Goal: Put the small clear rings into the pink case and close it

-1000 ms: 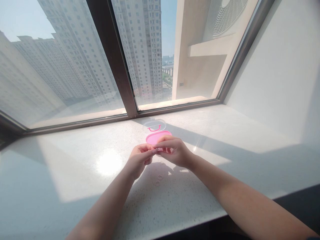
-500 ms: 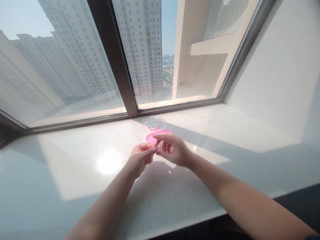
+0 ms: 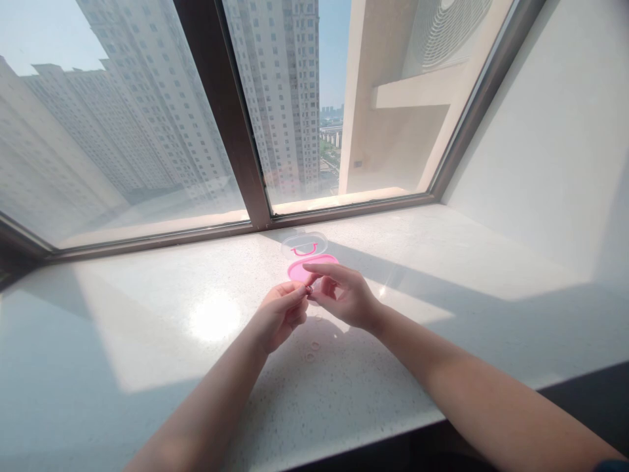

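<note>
A small dark loop [image 3: 309,290], too small to make out fully, is pinched at the tips of my left hand [image 3: 281,313]. From the right, the thumb and a finger of my right hand [image 3: 348,296] close in on the same loop, while its index finger stretches out above. Behind the fingers lies a pink case [image 3: 296,270], opened flat, partly covered by my right hand. Its clear lid [image 3: 319,240], with a pink handle [image 3: 305,252], lies toward the window. Nearer to me, small pale rings [image 3: 315,345] rest on the sill.
The speckled white windowsill [image 3: 162,419] carries a bright sun glare at left and a shadow band at right. Dark window frames [image 3: 255,196] border its far side, a white wall [image 3: 545,164] its right. Its front edge drops to a dark area at lower right.
My fingers have shifted slightly around the dark loop, and the right thumb and finger now sit closer together on it. The case and the pale rings stay where they were.
</note>
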`<state>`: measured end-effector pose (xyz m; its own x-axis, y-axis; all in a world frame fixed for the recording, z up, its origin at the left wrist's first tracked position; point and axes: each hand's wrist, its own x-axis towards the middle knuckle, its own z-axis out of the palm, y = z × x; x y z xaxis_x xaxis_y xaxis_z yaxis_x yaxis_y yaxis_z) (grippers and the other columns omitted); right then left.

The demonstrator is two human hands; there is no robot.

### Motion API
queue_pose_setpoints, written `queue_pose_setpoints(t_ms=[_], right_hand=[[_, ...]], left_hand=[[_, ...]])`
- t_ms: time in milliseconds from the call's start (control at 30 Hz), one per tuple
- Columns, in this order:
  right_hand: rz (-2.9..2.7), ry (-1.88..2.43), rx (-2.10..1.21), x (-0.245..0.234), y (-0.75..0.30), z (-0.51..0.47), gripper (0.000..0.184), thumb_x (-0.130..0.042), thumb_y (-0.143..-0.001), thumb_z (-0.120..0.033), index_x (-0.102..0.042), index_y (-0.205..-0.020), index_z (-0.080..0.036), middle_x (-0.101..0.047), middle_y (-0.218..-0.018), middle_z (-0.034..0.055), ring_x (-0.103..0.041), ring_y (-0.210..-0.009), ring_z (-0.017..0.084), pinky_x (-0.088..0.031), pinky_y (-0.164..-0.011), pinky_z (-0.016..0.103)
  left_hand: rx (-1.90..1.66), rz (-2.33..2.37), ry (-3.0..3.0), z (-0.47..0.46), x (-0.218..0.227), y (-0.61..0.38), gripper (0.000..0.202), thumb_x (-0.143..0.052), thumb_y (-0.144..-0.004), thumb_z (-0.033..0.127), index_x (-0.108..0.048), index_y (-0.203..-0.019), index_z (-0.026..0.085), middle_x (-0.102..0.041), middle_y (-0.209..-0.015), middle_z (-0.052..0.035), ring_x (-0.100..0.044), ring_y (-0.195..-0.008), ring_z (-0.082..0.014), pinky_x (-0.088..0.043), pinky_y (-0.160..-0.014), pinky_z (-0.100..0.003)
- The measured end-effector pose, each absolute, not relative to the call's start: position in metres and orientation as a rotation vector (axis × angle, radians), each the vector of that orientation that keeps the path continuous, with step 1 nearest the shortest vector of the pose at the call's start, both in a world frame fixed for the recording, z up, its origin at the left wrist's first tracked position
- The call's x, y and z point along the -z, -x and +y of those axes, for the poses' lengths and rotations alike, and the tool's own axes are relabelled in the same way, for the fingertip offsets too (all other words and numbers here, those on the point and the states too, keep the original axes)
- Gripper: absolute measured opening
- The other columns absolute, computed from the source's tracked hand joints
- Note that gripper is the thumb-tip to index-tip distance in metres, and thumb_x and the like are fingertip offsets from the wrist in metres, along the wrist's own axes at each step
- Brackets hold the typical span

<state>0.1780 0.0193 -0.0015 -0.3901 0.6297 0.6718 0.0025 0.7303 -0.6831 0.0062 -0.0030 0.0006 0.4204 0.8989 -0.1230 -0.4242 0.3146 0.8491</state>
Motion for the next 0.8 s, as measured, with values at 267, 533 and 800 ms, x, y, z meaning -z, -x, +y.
queue_pose_setpoints(t_ms=[267, 533, 800], right_hand=[[-1.856, 0.508, -0.727, 0.001, -0.178, 0.018, 0.046, -0.059, -0.08, -0.009, -0.056, -0.125, -0.021, -0.063, -0.093, 0.0036, -0.047, -0.053, 0.005, -0.044, -0.048, 0.02], [-1.752, 0.609, -0.77, 0.001, -0.189, 0.034, 0.045, -0.062, -0.081, -0.016, -0.055, -0.124, -0.021, -0.062, -0.089, 0.0024, -0.046, -0.052, 0.006, -0.042, -0.047, 0.02], [-1.524, 1.014, -0.779, 0.009, -0.213, 0.078, 0.056, -0.07, -0.071, -0.025, -0.054, -0.124, -0.016, -0.062, -0.087, 0.0023, -0.039, -0.043, 0.003, -0.036, -0.042, 0.02]], left_hand=[[-0.954, 0.713, -0.846, -0.003, -0.002, -0.007, 0.031, -0.072, -0.078, 0.033, -0.049, -0.066, 0.015, -0.031, -0.047, 0.0082, -0.019, -0.044, -0.0041, -0.014, -0.044, -0.018], [-1.031, 0.819, -0.894, -0.001, -0.004, -0.002, 0.022, -0.067, -0.08, 0.035, -0.06, -0.081, 0.014, -0.035, -0.055, 0.007, -0.024, -0.044, -0.0032, -0.015, -0.046, -0.019], [-0.985, 0.94, -1.024, -0.002, -0.004, -0.004, 0.02, -0.07, -0.075, 0.03, -0.061, -0.074, 0.013, -0.037, -0.051, 0.0065, -0.025, -0.044, -0.003, -0.013, -0.046, -0.02]])
